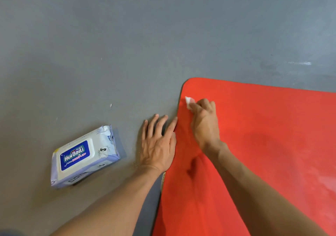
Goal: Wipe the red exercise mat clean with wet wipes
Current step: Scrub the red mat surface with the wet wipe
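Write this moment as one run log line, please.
stage: wiping near mat corner | right hand: holds wet wipe on red mat | left hand: flat on floor at mat edge | wipes pack: closed, on floor

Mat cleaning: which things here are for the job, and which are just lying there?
For the job:
red mat
wet wipe, gripped by the right hand
pack of wipes, lid closed
left hand, flat by the mat's edge

Just lying about:
small white scrap on the grey floor
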`<state>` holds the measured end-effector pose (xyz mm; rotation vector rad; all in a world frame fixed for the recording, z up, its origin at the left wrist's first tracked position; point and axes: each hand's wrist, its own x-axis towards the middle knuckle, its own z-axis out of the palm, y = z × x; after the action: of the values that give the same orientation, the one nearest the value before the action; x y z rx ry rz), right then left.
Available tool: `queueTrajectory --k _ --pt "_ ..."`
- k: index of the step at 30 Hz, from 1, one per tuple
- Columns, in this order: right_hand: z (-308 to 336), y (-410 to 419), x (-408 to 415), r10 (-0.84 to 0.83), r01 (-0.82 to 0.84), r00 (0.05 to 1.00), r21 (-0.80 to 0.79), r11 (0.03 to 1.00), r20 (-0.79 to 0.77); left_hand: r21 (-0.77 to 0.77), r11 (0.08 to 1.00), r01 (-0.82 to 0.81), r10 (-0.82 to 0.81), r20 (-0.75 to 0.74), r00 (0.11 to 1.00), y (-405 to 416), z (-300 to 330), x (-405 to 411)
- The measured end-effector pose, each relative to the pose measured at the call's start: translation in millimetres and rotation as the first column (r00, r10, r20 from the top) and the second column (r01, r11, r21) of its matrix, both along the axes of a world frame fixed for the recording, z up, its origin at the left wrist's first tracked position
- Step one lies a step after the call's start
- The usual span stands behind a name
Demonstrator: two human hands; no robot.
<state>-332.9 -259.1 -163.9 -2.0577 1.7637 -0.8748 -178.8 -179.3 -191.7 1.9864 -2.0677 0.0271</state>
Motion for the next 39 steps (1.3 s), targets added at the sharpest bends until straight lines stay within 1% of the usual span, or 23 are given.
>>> queueTrajectory --k 2,3,5,8,9,11,13,15,16,17,19,20,22,23,25,27,28,29,31,33,34,37,39 --pt "0 11 6 0.297 -0.300 0.950 -0.016 0.954 -0.100 0.012 1.000 -0.006 0.006 -0.004 1.000 -2 0 0" --pt "5 6 -1 0.375 -0.379 0.917 -0.003 0.926 -0.135 0.016 1.000 -0.012 0.012 -0.004 1.000 -2 0 0" --pt "6 -15 -26 0.280 -0.278 0.952 0.036 0.960 -0.125 0.030 0.999 -0.015 0.015 0.004 1.000 -1 4 -1" --pt "3 -45 -61 -0.093 0.094 0.989 0.001 0.996 -0.113 0.047 0.999 -0.018 0.017 0.019 1.000 -1 9 -2" --pt "2 -45 -59 -0.148 0.148 0.984 -0.010 0.989 -0.104 0.052 0.998 -0.019 0.018 0.020 1.000 -1 9 -2" --pt "3 -31 -35 -0.128 0.130 0.990 0.023 0.991 -0.055 0.059 0.998 -0.022 0.021 0.019 1.000 -1 9 -3" --pt "2 -7 -5 0.093 -0.093 0.995 0.017 0.996 0.031 0.060 0.998 -0.024 0.023 0.017 1.000 -1 8 -3" --pt "0 4 0 0.383 -0.385 0.920 -0.018 0.923 -0.084 0.059 0.998 -0.031 0.030 0.016 0.999 -1 7 -3" --pt "-4 -7 -10 0.427 -0.432 0.898 -0.023 0.902 -0.103 0.059 0.998 -0.030 0.029 0.015 0.999 -1 7 -4" --pt "-5 -19 -22 0.383 -0.385 0.919 0.000 0.923 -0.090 0.060 0.998 -0.029 0.028 0.015 0.999 -1 8 -4" --pt "-7 -44 -48 0.097 -0.093 0.993 0.060 0.994 -0.065 0.064 0.998 -0.027 0.026 0.019 0.999 -1 8 -4" --pt "-7 -52 -54 -0.077 0.080 0.996 0.080 0.994 -0.044 0.064 0.998 -0.027 0.025 0.020 0.999 -1 8 -4" --pt "-4 -46 -40 -0.218 0.218 0.976 0.049 0.975 -0.009 0.065 0.998 -0.025 0.024 0.021 1.000 -1 7 -3" --pt "-3 -36 -26 -0.189 0.188 0.982 0.019 0.982 0.021 0.068 0.997 -0.025 0.023 0.019 1.000 -1 7 -3" --pt "-3 -9 3 0.045 -0.045 0.998 -0.012 0.999 0.048 0.080 0.996 -0.028 0.026 0.018 0.999 -2 7 -3" --pt "-4 12 8 0.326 -0.325 0.945 0.012 0.945 -0.019 0.089 0.995 -0.034 0.033 0.019 0.999 -2 7 -3" --pt "-6 9 -1 0.380 -0.378 0.924 0.043 0.925 -0.039 0.087 0.996 -0.033 0.032 0.017 0.999 -1 7 -3" --pt "-7 0 -15 0.349 -0.345 0.934 0.062 0.936 -0.069 0.082 0.996 -0.029 0.028 0.014 1.000 -1 8 -4" --pt "-10 -22 -47 0.096 -0.089 0.994 0.110 0.990 -0.058 0.075 0.997 -0.023 0.022 0.015 1.000 -1 8 -4" --pt "-10 -39 -74 -0.205 0.215 0.975 0.133 0.968 -0.079 0.071 0.997 -0.023 0.022 0.021 1.000 -1 9 -3" --pt "-8 -43 -75 -0.289 0.297 0.954 0.115 0.948 -0.086 0.069 0.997 -0.025 0.024 0.021 0.999 -1 10 -4" --pt "-3 -34 -40 -0.310 0.312 0.950 0.036 0.949 -0.038 0.072 0.997 -0.025 0.024 0.015 1.000 -1 10 -3" --pt "-1 -12 -8 -0.086 0.087 0.994 -0.009 0.996 0.068 0.072 0.997 -0.024 0.023 0.008 1.000 -1 9 -4"
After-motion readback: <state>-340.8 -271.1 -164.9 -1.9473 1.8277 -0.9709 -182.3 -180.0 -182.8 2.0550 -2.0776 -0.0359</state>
